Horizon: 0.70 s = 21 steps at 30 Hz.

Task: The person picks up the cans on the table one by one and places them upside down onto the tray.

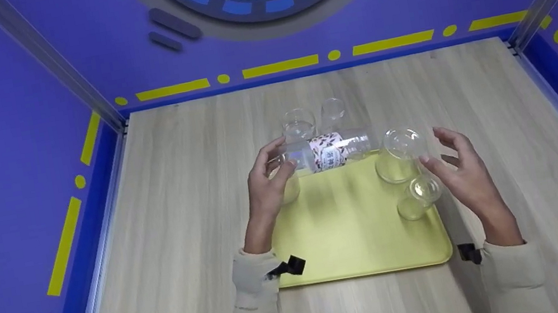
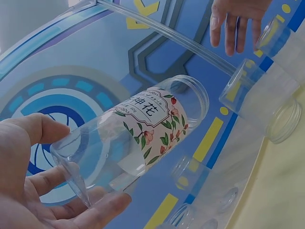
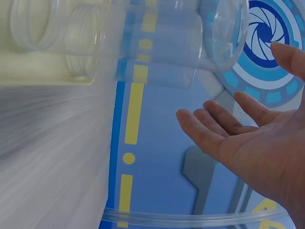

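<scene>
Our 2 hands are apart: the left hand (image 1: 266, 192) grips the base end of a clear bottle (image 1: 328, 151), fingers and thumb curled round it, while the right hand (image 1: 464, 172) is empty, its fingers loosely bent. The bottle is held up over the far edge of the yellow tray (image 1: 350, 241), its long axis running left to right. Its uncapped mouth points right, toward our free hand.

We judge that the next move turns on this: the bottle lies to the left of our right hand and a little farther off, so only the left is near enough to steer it. A large clear jar (image 1: 401, 157), mouth down on the tray, stands between bottle mouth and right hand. A smaller jar (image 1: 418, 199) sits just nearer than that one. The right wrist view shows our right fingers apart from both. We would swing the base nearer or farther to stand the bottle up, minding the large jar.
</scene>
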Available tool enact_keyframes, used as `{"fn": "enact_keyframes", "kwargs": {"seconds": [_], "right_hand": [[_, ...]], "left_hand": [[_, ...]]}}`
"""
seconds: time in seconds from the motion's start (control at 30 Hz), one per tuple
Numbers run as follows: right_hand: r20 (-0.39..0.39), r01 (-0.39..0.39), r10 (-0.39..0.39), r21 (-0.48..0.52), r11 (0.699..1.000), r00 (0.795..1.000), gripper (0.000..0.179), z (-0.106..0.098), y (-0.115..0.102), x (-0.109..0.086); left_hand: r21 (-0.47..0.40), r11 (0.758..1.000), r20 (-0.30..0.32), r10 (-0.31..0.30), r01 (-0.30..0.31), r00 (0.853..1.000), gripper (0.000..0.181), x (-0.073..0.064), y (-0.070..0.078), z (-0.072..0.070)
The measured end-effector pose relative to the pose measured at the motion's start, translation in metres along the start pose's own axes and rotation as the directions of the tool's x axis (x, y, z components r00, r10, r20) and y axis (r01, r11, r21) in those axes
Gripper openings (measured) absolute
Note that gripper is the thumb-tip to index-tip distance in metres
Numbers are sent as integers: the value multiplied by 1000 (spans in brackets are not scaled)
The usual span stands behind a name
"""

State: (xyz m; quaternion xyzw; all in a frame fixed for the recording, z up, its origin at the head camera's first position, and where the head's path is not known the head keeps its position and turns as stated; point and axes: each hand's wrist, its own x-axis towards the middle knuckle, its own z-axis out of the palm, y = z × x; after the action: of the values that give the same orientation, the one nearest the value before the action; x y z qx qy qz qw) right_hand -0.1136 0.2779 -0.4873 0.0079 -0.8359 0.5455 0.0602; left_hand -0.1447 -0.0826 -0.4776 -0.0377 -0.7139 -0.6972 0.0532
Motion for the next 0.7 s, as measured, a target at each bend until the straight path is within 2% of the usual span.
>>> {"fn": "enact_keyframes", "kwargs": {"seconds": [0.4, 0.7], "right_hand": [[26, 17, -15, -61, 998, 1000, 74, -8, 10, -14], [60, -14, 17, -56, 998, 998, 75, -11, 19, -21]], "left_hand": [[130, 991, -13, -19, 20, 1000, 50, -9, 4, -15], [188, 982, -43, 6, 2, 999, 51, -10, 10, -22]]}}
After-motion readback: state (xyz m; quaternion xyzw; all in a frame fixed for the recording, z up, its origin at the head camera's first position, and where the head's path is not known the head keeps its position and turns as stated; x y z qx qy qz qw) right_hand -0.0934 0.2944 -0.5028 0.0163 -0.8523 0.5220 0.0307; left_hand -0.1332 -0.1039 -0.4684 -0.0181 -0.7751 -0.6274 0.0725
